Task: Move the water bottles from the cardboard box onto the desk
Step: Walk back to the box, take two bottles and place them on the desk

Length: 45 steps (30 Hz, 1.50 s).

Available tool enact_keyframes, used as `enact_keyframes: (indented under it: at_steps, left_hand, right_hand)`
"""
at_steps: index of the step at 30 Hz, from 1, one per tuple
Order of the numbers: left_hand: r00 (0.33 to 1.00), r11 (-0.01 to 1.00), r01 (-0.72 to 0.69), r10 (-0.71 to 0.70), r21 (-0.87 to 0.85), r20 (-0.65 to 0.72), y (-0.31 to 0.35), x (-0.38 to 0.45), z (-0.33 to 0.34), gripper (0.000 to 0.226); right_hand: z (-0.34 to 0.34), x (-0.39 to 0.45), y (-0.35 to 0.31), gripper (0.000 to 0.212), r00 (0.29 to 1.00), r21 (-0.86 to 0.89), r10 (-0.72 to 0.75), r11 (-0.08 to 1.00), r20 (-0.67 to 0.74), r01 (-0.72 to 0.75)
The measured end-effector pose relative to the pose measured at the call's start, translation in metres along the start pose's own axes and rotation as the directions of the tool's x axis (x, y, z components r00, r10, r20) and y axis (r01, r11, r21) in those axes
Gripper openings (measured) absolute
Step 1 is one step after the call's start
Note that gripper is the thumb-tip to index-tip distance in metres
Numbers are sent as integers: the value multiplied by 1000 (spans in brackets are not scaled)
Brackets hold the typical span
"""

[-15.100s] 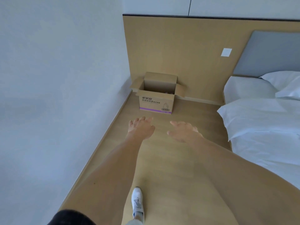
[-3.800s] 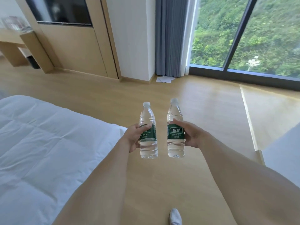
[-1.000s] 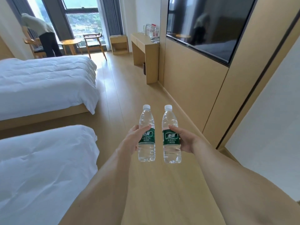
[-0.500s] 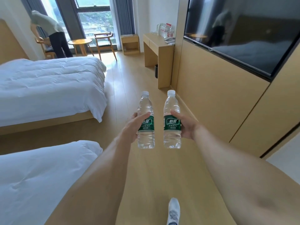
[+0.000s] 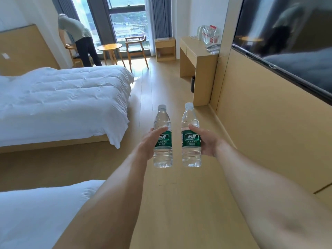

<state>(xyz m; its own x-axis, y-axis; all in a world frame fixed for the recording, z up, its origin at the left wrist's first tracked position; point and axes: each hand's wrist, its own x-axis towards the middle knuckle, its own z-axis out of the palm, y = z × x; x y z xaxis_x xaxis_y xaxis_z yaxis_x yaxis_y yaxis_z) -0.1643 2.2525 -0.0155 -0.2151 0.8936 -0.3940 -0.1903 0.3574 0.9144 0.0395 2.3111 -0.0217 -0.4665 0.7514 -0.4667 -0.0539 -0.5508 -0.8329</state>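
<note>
Clear plastic, full and capped, each water bottle is carried upright: the left hand (image 5: 150,141) grips the left bottle (image 5: 163,139) and the right hand (image 5: 206,141) grips the right bottle (image 5: 190,137), both around their green labels. They likely feel moderately heavy and slightly squashy; mid-body holds suit. The bench (image 5: 197,53) stands well ahead.

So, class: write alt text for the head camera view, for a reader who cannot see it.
Two outstretched bare hands, left hand and right hand, each grip an upright clear plastic water bottle with a green label (left bottle, right bottle) above a wooden floor. Ahead on the right stands a light wooden desk; white beds lie left.
</note>
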Motion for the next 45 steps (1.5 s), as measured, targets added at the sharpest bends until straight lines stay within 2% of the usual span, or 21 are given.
enact_keyframes:
  at_steps: [10,21,29,38,45]
  left_hand:
    - [999,1000,19,-18,-16,43,56,141,2,57]
    - [988,998,50,-53,23,144,133,362,-19,54]
    - [980,998,51,-59,44,189,194,500,-33,54]
    - [992,998,38,-44,51,118,241,628,-27,52]
    - [999,999,27,-28,29,41,288,752,-11,52]
  right_hand:
    - [-26,129,-74,51,999,-47,32,998,-7,-32]
    - [-30,307,-174,51,993,-48,58,997,-98,-63]
    - [-31,427,-245,53,991,-22,69,997,-111,-71]
    - [-57,559,-307,56,993,-13,82,996,-81,-83]
    - [-90,691,-375,75,995,-27,101,995,0,-101]
